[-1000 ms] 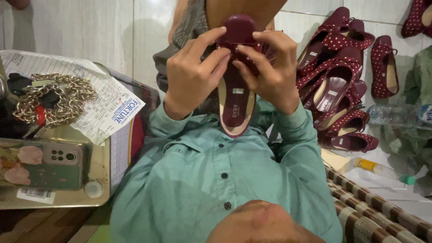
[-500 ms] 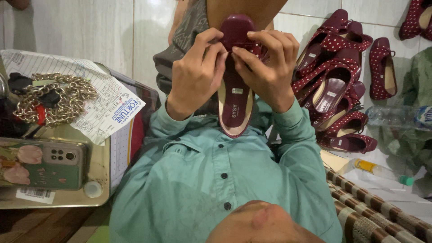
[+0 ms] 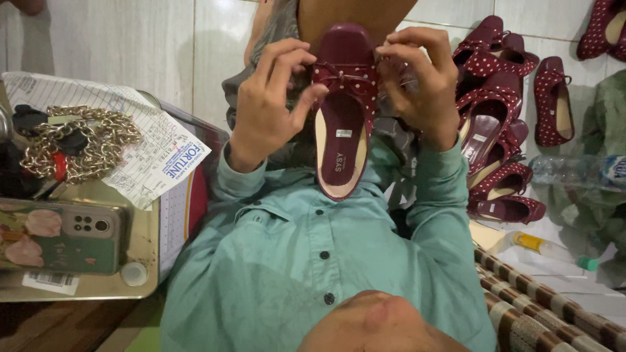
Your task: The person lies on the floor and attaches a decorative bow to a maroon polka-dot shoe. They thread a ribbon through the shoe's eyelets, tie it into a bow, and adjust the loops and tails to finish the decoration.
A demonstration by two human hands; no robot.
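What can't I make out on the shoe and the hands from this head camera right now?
- Maroon shoe: sole and underside face away; the toe tip meets a brown surface above.
- Dotted bow: its ends are covered by both hands' fingers.
- Left hand: palm side hidden.
- Right hand: fingertips curl behind the shoe's edge.
- Shoe pile: partly behind the right forearm.

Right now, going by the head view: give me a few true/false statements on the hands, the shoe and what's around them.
1. Both hands, left hand and right hand, pinch the bow on a maroon shoe. True.
2. The shoe's insole is hidden. False: the tan insole faces the camera.
3. A phone lies on the metal tray. True.
4. The other shoes are plain black. False: maroon, several with white dots.
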